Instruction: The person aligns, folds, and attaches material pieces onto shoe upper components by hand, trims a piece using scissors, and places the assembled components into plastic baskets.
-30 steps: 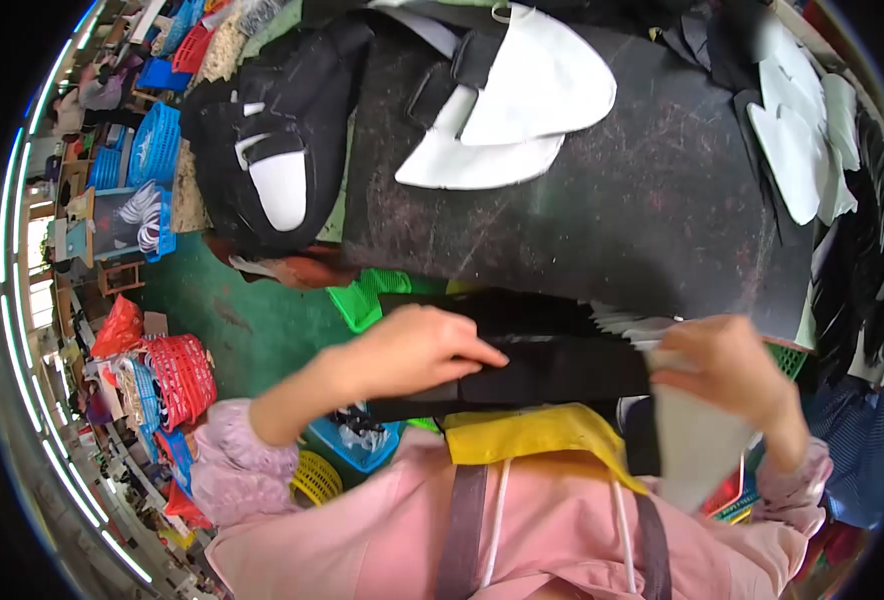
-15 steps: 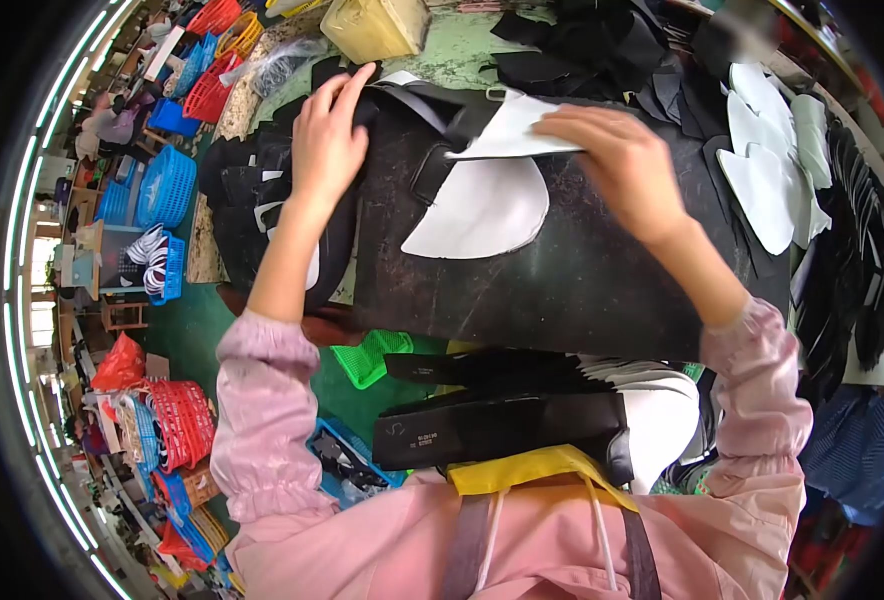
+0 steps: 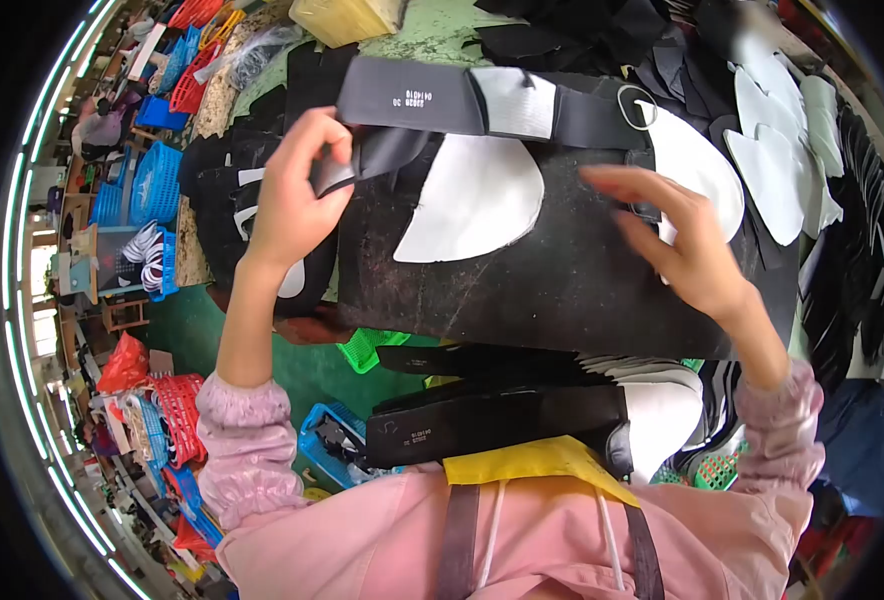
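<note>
One black strip [image 3: 412, 80] | left hand [image 3: 299, 195] clamped on left end | right hand [image 3: 684, 232] open below

A long dark strip [image 3: 412, 97] with white printed digits near its left end and a pale, shiny section mid-length lies nearly level over the far part of the dark worktop [image 3: 582, 290], its left end gripped by the left hand [image 3: 302, 190], a dark flap folded beneath. Nearer lies a flat white piece [image 3: 474, 198] with a rounded right edge; a second rounded white panel [image 3: 697, 165] lies by the strip's right end, beside a thin pale loop [image 3: 637, 107].
</note>
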The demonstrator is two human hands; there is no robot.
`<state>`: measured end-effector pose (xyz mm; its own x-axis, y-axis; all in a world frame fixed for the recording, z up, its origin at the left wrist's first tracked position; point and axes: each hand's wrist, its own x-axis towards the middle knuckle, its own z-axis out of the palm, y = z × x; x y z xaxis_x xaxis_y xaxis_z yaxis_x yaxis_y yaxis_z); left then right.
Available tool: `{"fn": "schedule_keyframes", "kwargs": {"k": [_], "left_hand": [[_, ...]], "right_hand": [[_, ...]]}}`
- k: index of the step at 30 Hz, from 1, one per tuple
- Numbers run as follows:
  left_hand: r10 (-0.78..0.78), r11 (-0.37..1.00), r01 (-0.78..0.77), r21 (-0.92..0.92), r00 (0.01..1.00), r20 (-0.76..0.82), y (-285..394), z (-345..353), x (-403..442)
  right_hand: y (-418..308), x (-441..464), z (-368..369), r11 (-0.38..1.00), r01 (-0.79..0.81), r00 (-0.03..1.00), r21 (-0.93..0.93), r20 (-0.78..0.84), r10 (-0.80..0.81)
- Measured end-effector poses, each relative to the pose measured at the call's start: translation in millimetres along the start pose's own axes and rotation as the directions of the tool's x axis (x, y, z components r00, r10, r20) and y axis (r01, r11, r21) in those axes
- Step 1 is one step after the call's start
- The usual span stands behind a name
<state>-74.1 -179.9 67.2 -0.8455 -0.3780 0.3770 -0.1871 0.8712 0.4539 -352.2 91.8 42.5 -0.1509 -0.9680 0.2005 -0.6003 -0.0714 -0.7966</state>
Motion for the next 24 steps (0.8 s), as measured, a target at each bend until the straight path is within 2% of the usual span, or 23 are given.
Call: {"fn": "schedule_keyframes", "kwargs": {"k": [1,2,3,4,5,6,7,10,13,14,15,17,18,20,21,23,24], "left_hand": [[0.045,0.997,-0.046,-0.066,0.999,-0.028,16.2,-8.1,6.0],[0.069,0.989,-0.075,-0.128,0.996,-0.051,31.2,-16.7,11.1],[0.088,0.977,-0.101,-0.188,0.993,-0.077,42.5,-23.7,12.8],[0.040,0.954,-0.068,-0.292,0.994,-0.099,46.9,-28.4,11.1],[-0.009,0.918,-0.038,-0.394,0.993,-0.116,50.9,-33.4,9.5],[-0.048,0.910,-0.003,-0.416,0.993,-0.112,58.3,-39.6,8.3],[-0.030,0.928,-0.013,-0.371,0.994,-0.109,55.7,-47.4,6.6],[-0.031,0.961,-0.014,-0.277,0.987,-0.156,51.9,-64.3,1.1],[0.119,0.968,-0.176,-0.180,0.950,-0.288,61.5,-76.2,-5.7],[0.152,0.956,-0.218,-0.198,0.941,-0.301,66.2,-68.9,-7.4],[0.186,0.941,-0.260,-0.215,0.931,-0.314,71.0,-61.6,-9.1],[0.218,0.904,-0.315,-0.290,0.921,-0.322,81.6,-43.1,-7.6],[0.218,0.879,-0.327,-0.347,0.923,-0.318,87.4,-31.7,-4.5],[0.052,0.843,-0.226,-0.488,0.937,-0.345,100.4,-11.0,2.1],[0.077,0.829,-0.253,-0.499,0.935,-0.346,100.3,-8.9,5.9],[0.128,0.797,-0.305,-0.522,0.929,-0.348,100.1,-4.7,13.6],[0.163,0.798,-0.322,-0.509,0.929,-0.332,97.8,-8.1,12.8]], "right_hand": [[4.5,13.8,17.4,0.994,0.022,0.999,0.105,-0.042,-0.018],[6.9,26.9,30.1,0.988,-0.026,0.999,0.155,-0.038,0.032],[6.3,38.4,37.7,0.962,-0.172,0.984,0.211,0.079,0.159],[8.2,51.8,49.0,0.951,-0.155,0.985,0.268,0.116,0.128],[9.0,60.2,66.3,0.988,-0.046,0.999,0.150,-0.014,0.049],[16.1,69.6,84.9,0.993,0.023,0.997,0.112,-0.069,-0.015],[16.8,80.4,94.8,0.994,0.089,0.989,0.069,-0.122,-0.080],[10.5,102.0,85.7,0.949,-0.092,0.972,0.303,0.232,0.020],[-1.1,81.8,64.3,0.758,-0.108,0.979,0.643,0.203,-0.033],[-16.3,69.1,47.9,0.645,-0.173,0.981,0.745,0.188,0.046],[-20.9,58.0,31.5,0.710,-0.142,0.986,0.690,0.161,0.041],[-24.0,41.2,24.2,0.698,0.017,0.998,0.716,0.030,-0.055],[-23.0,38.9,24.5,0.710,-0.010,0.991,0.704,0.104,-0.089],[-17.5,31.0,42.5,0.752,-0.087,0.965,0.653,0.243,-0.100],[-24.5,26.9,57.4,0.776,0.010,0.977,0.631,0.161,-0.143],[-18.5,28.9,67.9,0.589,-0.286,0.932,0.756,0.362,-0.012],[-24.1,24.5,56.5,0.558,-0.281,0.954,0.781,0.292,0.071]]}}
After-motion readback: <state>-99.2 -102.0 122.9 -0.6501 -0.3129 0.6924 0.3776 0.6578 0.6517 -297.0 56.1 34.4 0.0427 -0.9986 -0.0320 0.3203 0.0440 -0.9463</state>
